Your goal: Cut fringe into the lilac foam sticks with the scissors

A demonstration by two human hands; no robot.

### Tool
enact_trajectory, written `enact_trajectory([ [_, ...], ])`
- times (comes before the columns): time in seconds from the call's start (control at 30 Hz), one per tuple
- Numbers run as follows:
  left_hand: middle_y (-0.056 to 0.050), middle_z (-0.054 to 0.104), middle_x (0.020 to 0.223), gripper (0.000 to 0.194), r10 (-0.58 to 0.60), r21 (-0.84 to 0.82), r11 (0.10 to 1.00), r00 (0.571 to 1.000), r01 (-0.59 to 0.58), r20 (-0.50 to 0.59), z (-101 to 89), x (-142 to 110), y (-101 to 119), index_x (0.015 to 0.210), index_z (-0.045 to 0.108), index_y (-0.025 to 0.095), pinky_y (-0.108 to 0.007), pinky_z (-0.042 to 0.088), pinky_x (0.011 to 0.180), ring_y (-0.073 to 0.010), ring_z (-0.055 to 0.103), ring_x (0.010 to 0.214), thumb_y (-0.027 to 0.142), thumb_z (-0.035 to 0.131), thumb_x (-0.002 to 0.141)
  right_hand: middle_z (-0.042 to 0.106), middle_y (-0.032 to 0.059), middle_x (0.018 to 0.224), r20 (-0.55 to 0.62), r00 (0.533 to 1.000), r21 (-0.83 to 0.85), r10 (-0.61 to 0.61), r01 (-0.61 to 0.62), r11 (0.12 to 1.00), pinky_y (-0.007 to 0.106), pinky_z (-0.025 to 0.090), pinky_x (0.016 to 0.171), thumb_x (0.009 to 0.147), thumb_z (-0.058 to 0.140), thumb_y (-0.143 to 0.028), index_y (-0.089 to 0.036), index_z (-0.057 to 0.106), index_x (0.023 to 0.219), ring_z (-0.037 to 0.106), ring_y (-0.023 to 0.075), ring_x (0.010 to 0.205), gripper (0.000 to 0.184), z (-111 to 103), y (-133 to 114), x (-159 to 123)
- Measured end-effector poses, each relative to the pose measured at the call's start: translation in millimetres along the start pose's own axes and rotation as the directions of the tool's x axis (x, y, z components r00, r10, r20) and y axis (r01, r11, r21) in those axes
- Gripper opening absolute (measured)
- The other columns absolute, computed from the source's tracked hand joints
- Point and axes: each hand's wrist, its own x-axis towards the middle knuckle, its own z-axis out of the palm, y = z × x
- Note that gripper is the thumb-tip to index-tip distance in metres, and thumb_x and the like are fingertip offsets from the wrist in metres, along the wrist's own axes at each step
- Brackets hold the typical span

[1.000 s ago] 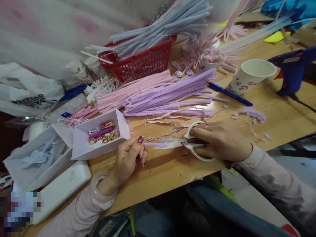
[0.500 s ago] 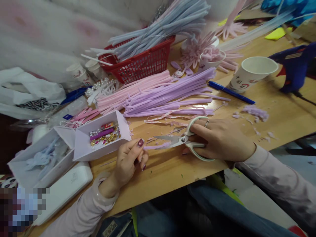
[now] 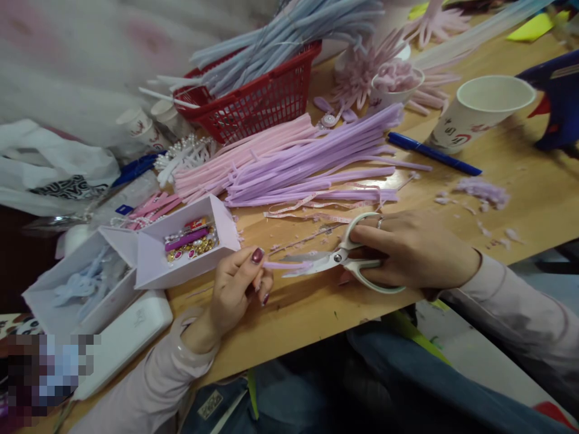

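Note:
My left hand pinches a short lilac pipe-cleaner piece between thumb and fingers, just above the wooden table. My right hand grips white-handled scissors, fingers through the loops. The blades are parted around the free end of the piece. A pile of long lilac pipe cleaners and pink pipe cleaners lies behind the hands. A pink measuring tape lies beside the scissors.
A lilac box with gems sits left of my left hand, with a white case near the edge. A red basket holds pale-blue pipe cleaners. A paper cup, blue pen, glue gun and lilac trimmings are at right.
The scissor blades have moved along the lilac piece and stand a little more parted. The view has shifted slightly; both hands stay in place.

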Motion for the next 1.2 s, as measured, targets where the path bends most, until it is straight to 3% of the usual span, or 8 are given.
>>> enact_trajectory([
  [0.37,0.005,0.042,0.037,0.047,0.013,-0.037,0.999,1.0,-0.014,-0.015,0.0,2.1,-0.3,0.052,0.045,0.02,-0.022,0.029,0.039,-0.0076,0.039,0.034,0.043,0.056,0.091,0.058,0.0006,0.061,-0.054,0.998,-0.013,-0.02,0.019,1.0,0.029,0.029,0.053,0.09,0.052,-0.039,-0.021,0.055,0.079,0.048,0.0134,0.051,0.021,-0.1,0.3,-1.6],
  [0.7,0.004,0.048,0.042,0.043,0.084,0.032,0.996,0.996,-0.083,-0.042,-2.4,2.7,-4.5,0.056,0.048,0.018,-0.019,0.034,0.041,-0.0073,0.044,0.038,0.038,0.054,0.093,0.056,-0.001,0.059,-0.077,0.996,-0.035,-0.041,0.039,0.999,0.03,0.028,0.052,0.09,0.051,-0.033,-0.022,0.054,0.079,0.048,0.0144,0.05,0.016,3.7,4.1,-4.8],
  [0.87,0.003,0.058,0.059,0.028,0.214,0.142,0.968,0.975,-0.204,-0.053,0.3,2.5,-5.8,0.079,0.059,0.018,-0.016,0.033,0.038,-0.005,0.042,0.041,0.042,0.055,0.093,0.055,-0.001,0.058,-0.074,0.995,-0.059,-0.06,0.055,0.997,0.029,0.028,0.052,0.09,0.051,-0.033,-0.021,0.053,0.076,0.048,0.0139,0.049,0.018,1.0,3.0,-2.3],
  [0.97,0.006,0.056,0.062,0.016,0.323,0.226,0.926,0.944,-0.301,-0.07,1.1,1.4,-6.9,0.09,0.058,0.02,-0.013,0.033,0.037,-0.0037,0.041,0.04,0.036,0.058,0.093,0.054,-0.0008,0.057,-0.081,0.996,-0.067,-0.045,0.039,0.997,0.029,0.027,0.052,0.091,0.045,-0.031,-0.022,0.052,0.076,0.046,0.0138,0.048,0.018,2.4,3.9,-2.9],
  [1.07,0.006,0.054,0.063,0.012,0.398,0.336,0.872,0.915,-0.356,-0.064,-0.5,0.4,-7.7,0.088,0.057,0.02,-0.013,0.034,0.039,-0.0032,0.042,0.042,0.03,0.055,0.095,0.054,-0.0007,0.057,-0.062,0.997,-0.066,-0.035,0.031,0.997,0.029,0.028,0.052,0.091,0.045,-0.032,-0.022,0.052,0.076,0.046,0.0139,0.049,0.02,4.1,5.3,-4.1],
  [1.2,0.005,0.053,0.062,0.02,0.418,0.454,0.817,0.907,-0.357,-0.04,-3.7,-0.2,-8.6,0.08,0.057,0.019,-0.015,0.037,0.044,-0.0037,0.043,0.045,0.029,0.05,0.097,0.055,-0.0006,0.057,-0.065,0.997,-0.054,-0.035,0.031,0.998,0.029,0.029,0.052,0.091,0.046,-0.031,-0.022,0.053,0.078,0.048,0.014,0.049,0.018,4.5,6.8,-5.8],
])
